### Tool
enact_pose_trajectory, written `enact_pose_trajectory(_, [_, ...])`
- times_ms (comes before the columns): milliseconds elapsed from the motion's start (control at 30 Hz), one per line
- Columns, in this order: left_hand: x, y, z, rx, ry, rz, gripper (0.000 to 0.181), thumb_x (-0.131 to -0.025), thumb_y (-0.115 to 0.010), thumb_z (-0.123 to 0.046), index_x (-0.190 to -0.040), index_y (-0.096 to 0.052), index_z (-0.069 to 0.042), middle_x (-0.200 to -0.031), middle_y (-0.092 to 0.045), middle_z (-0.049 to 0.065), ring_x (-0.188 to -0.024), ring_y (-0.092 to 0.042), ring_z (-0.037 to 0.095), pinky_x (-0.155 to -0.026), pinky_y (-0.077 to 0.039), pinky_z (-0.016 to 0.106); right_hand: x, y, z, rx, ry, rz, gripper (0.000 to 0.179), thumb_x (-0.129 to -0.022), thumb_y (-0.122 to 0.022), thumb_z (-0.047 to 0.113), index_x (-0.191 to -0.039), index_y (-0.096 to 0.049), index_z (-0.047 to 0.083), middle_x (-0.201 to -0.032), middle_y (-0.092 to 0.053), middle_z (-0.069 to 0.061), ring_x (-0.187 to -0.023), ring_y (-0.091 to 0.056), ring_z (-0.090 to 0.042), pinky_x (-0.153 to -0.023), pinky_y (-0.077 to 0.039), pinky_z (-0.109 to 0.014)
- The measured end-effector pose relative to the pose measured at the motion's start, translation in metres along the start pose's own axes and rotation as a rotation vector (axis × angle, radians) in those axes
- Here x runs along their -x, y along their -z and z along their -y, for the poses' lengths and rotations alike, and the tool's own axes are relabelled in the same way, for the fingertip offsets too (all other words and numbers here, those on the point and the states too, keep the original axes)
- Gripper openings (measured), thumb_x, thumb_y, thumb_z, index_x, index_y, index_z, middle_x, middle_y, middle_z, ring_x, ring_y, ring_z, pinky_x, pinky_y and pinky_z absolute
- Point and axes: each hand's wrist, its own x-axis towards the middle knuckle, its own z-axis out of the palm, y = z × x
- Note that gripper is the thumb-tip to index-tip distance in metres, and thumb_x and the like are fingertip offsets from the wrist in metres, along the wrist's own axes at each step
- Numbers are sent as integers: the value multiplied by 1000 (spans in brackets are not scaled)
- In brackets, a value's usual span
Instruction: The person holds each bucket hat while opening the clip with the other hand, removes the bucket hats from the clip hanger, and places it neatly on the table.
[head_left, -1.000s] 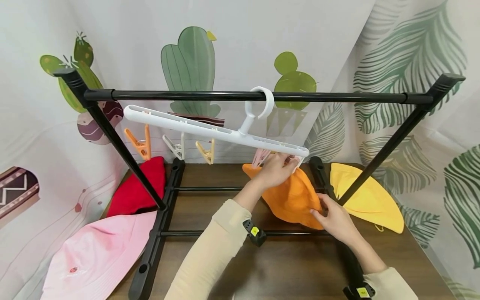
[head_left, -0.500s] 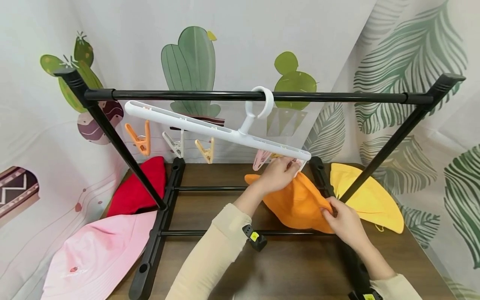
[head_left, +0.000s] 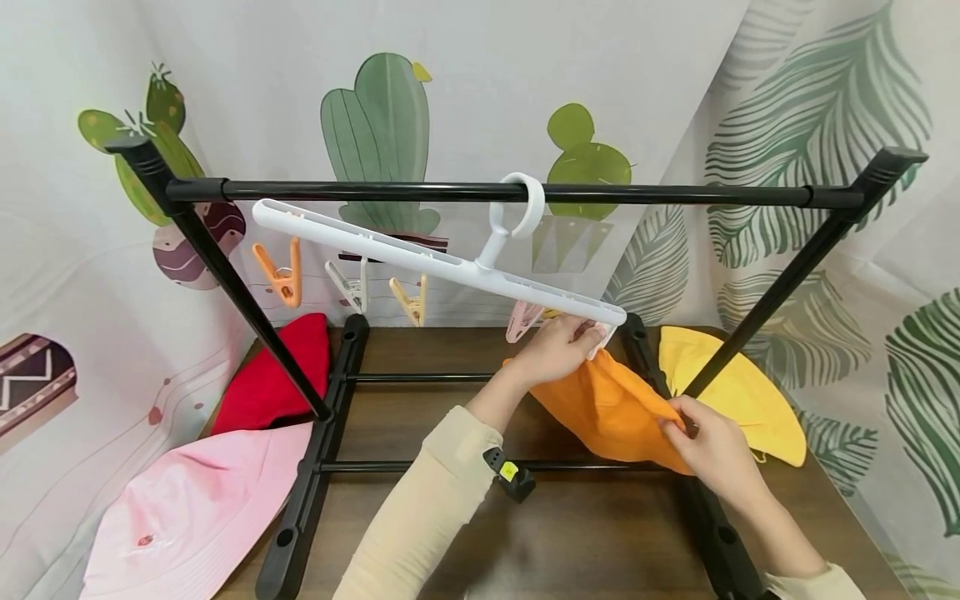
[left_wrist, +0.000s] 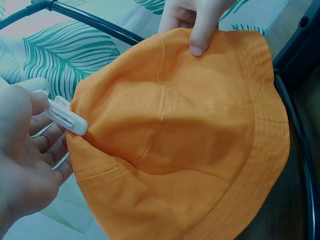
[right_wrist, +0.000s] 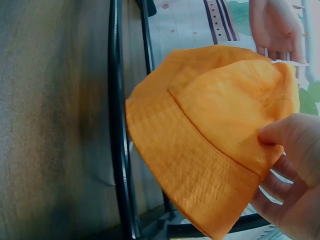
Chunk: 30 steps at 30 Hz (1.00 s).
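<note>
An orange bucket hat (head_left: 607, 408) hangs under the right end of a white clip hanger (head_left: 442, 265). At that end my left hand (head_left: 558, 350) pinches a white clothespin (left_wrist: 67, 117), whose tip lies over the hat's edge in the left wrist view. Whether its jaws bite the cloth fully, I cannot tell. With thumb and fingers, my right hand (head_left: 712, 446) pinches the hat's right side; its thumb presses the cloth in the right wrist view (right_wrist: 295, 160). A pink clothespin (head_left: 522, 321) hangs just left of my left hand.
The hanger hooks over the top bar of a black rack (head_left: 360, 192). Orange (head_left: 283, 275), white and pale yellow clothespins hang along its left half. A red hat (head_left: 277, 379) and a pink hat (head_left: 195, 508) lie at left, a yellow hat (head_left: 738, 396) at right.
My right hand has moved right and slightly down, drawing the orange hat's edge along. The hanger's right end has dipped a little and its left end has risen. My left hand stays at the clothespin.
</note>
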Motion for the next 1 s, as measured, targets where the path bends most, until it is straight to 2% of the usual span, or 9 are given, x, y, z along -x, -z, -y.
enact_pose_trajectory(100, [0, 0, 0, 23, 15, -7, 27, -97, -45, -24, -118, -54, -10, -92, -59, 0, -87, -53, 9, -79, -43, 17, 2, 7, 3, -14, -6, 12, 19, -78, -70, 6, -81, -58, 21, -59, -43, 10, -48, -35, -1, -42, -30, -21])
enact_pose_trajectory(233, [1, -1, 0, 62, 78, -6, 29, -96, -47, -27, -118, -55, -10, -100, -59, 0, -96, -53, 9, -88, -42, 19, 4, 13, 5, -20, -21, 23, 19, -79, -69, 6, -81, -59, 22, -60, -46, 10, -47, -36, -1, -42, -31, -20])
enact_pose_trajectory(433, [1, -1, -1, 71, 133, -2, 31, -96, -46, -29, -117, -57, -9, -104, -59, 0, -99, -52, 10, -89, -42, 22, 7, 18, 7, -15, -11, 3, 23, -77, -70, 4, -79, -59, 24, -60, -46, 12, -49, -36, -1, -44, -30, -17])
enact_pose_trajectory(833, [3, -3, -2, 75, 171, -48, 29, -95, -49, -32, -116, -57, -14, -104, -59, -3, -104, -53, 8, -92, -42, 22, 9, 30, 9, -75, 23, -29, 20, -77, -72, 6, -76, -60, 22, -63, -48, 13, -51, -42, 1, -45, -32, -13])
enact_pose_trajectory(1000, [1, -4, -3, 71, 119, -42, 27, -95, -49, -28, -113, -58, -10, -105, -59, -1, -102, -53, 9, -91, -42, 21, 10, 37, 11, -69, 66, -48, 28, -72, -74, 0, -77, -61, 23, -66, -50, 15, -55, -44, 4, -49, -36, -11])
